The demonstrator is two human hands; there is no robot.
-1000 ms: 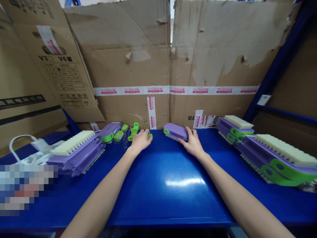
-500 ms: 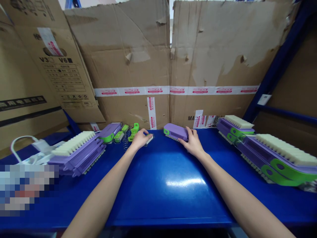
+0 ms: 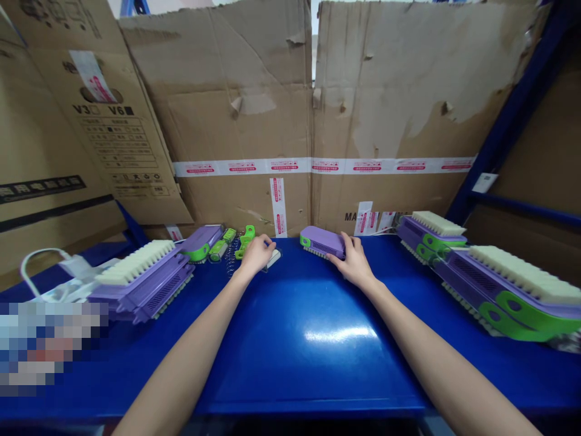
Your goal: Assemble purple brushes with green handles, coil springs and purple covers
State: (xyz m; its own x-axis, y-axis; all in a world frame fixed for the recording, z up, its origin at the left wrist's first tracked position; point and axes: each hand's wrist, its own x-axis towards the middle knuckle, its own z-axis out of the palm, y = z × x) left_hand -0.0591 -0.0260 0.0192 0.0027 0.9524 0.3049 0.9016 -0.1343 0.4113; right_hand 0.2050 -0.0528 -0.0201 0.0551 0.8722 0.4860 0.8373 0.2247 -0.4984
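Note:
Near the back of the blue table, my right hand (image 3: 353, 259) grips the right end of a purple brush (image 3: 323, 240) with a green tab and pale bristles facing down. My left hand (image 3: 258, 254) is pinched just beside a small clear-and-white piece (image 3: 273, 259); its fingertips partly hide what they hold. Behind and left of that hand stand green clips (image 3: 249, 235), coiled springs (image 3: 231, 254) and small green-and-white blocks (image 3: 218, 250). Another purple brush (image 3: 202, 241) with a green end lies further left.
Stacked purple brushes stand at the left (image 3: 143, 284) and right (image 3: 508, 290), with a smaller stack (image 3: 431, 236) at the back right. A white plug with its cable (image 3: 72, 264) is at the far left. Cardboard (image 3: 245, 121) walls the back; a blue post (image 3: 503, 121) rises at right.
The small clear-and-white piece shows more fully and looks flatter beside my left fingers. Those fingers have shifted slightly. My right hand and its brush have stayed in place.

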